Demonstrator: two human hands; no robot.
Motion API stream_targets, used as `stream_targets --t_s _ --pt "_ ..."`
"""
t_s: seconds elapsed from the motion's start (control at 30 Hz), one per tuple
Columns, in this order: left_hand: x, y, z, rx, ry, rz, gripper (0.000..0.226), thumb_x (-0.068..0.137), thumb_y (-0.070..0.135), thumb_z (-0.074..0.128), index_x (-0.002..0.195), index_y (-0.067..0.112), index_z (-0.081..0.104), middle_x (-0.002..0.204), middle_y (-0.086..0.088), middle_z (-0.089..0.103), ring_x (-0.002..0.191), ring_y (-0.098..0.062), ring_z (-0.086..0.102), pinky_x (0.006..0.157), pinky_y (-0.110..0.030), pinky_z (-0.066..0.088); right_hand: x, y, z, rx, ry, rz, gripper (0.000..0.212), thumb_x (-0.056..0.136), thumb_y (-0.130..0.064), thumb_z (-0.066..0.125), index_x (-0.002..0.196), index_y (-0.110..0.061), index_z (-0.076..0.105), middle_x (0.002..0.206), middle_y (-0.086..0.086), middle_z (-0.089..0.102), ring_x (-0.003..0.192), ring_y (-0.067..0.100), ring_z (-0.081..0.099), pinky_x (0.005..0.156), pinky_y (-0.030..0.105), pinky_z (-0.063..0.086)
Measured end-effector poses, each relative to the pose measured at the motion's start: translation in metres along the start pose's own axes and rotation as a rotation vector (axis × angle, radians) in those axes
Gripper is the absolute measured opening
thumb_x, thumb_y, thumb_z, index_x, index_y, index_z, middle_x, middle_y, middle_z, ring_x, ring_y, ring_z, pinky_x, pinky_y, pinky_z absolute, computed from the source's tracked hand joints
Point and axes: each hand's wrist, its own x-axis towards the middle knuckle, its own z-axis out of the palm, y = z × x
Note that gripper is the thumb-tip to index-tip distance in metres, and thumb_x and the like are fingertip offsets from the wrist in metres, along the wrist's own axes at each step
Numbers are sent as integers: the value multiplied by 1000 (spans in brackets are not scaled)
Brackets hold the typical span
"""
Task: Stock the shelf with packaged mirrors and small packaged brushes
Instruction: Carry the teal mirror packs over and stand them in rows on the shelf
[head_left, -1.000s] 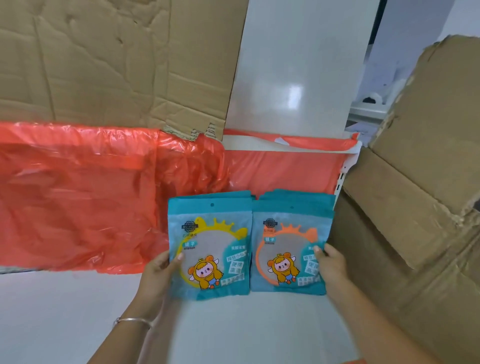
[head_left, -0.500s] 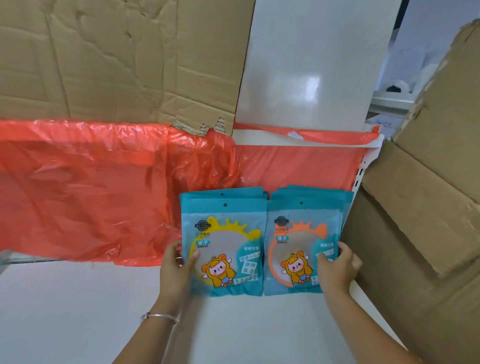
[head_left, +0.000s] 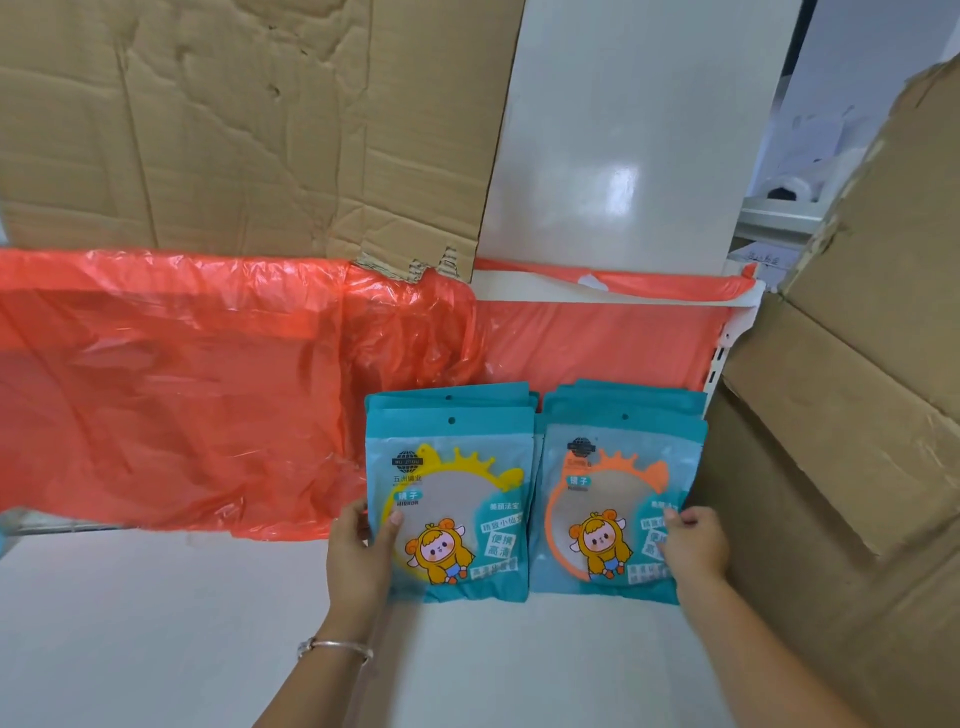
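Observation:
Two stacks of teal mirror packets lie side by side on the white shelf (head_left: 156, 623), at its right end. The left stack, topped by a yellow-rimmed mirror packet (head_left: 457, 499), is gripped at its left edge by my left hand (head_left: 358, 556), thumb on the front. The right stack, topped by an orange-rimmed mirror packet (head_left: 613, 499), is held at its lower right edge by my right hand (head_left: 693, 545), fingers curled over it. No brush packets are in view.
Red plastic sheeting (head_left: 171, 395) hangs along the shelf's back. Flattened cardboard (head_left: 234, 119) stands above it. A large cardboard box (head_left: 841, 415) stands right of the packets, against the slotted upright (head_left: 719, 358). A white panel (head_left: 623, 140) rises behind.
Both stacks have been pushed back towards the red sheeting, my hands moving with them, and they sit squarer side by side. The view has shifted slightly left.

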Motion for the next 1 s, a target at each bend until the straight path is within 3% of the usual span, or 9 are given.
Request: stream_targets --t_s 0.3,0.4,0.5,0.67,0.73,0.8,0.87,0.93,1.0 --pt "-6 4 3 24 7 16 20 88 31 62 105 22 58 100 -4 64 94 -27 62 76 -48 56 -4 1 0 104 11 24 16 95 -25 54 96 -9 49 95 14 62 77 27 65 50 26 46" --pt "-8 -2 4 187 29 76 41 88 49 52 119 24 57 108 -5 63 103 -29 57 85 -51 51 -4 1 -2 99 -5 1 18 94 -24 56 100 -9 51 100 14 62 75 22 63 48 24 43" --pt "-14 4 7 372 20 -11 58 96 42 41 148 23 27 133 -16 45 123 -35 41 98 -49 38 -8 6 -5 86 11 -20 21 92 -22 59 107 -9 52 111 14 56 89 27 64 53 25 49" --pt "-23 13 4 347 -25 -85 71 94 55 33 152 24 4 153 -12 23 140 -34 22 110 -52 23 -28 3 -5 125 70 -117 14 94 -15 55 108 -11 54 114 3 44 95 20 57 73 35 55" --pt "-25 14 -3 317 -27 -123 73 93 56 34 152 24 4 155 -11 19 142 -32 18 113 -52 19 -42 -5 -1 126 12 -204 5 94 -14 52 97 -13 56 107 3 50 93 19 55 68 29 51" --pt "-31 18 -15 322 -38 -140 83 83 66 33 151 23 10 155 -10 21 143 -29 18 114 -51 18 -61 -17 7 110 -88 -288 14 94 -13 50 82 -13 57 85 6 58 80 21 55 59 24 43" --pt "-38 26 -35 292 -51 -125 88 74 67 30 150 23 20 152 -5 31 140 -25 26 114 -48 22 -84 -36 21 139 -208 -351 27 92 -11 51 65 -12 50 62 4 48 65 20 45 53 25 33" --pt "-45 34 -63 211 -39 -102 67 87 52 42 145 20 33 134 6 51 130 -19 40 106 -37 31 -114 -58 41 162 -355 -418 28 90 -9 54 62 -14 52 58 1 46 59 17 40 55 28 31" --pt "-51 44 -101 138 19 -109 48 97 31 47 142 15 40 126 11 54 127 -15 44 99 -27 32 -151 -78 67 151 -515 -490 20 91 -12 54 74 -15 64 68 -4 59 64 8 50 58 24 38"
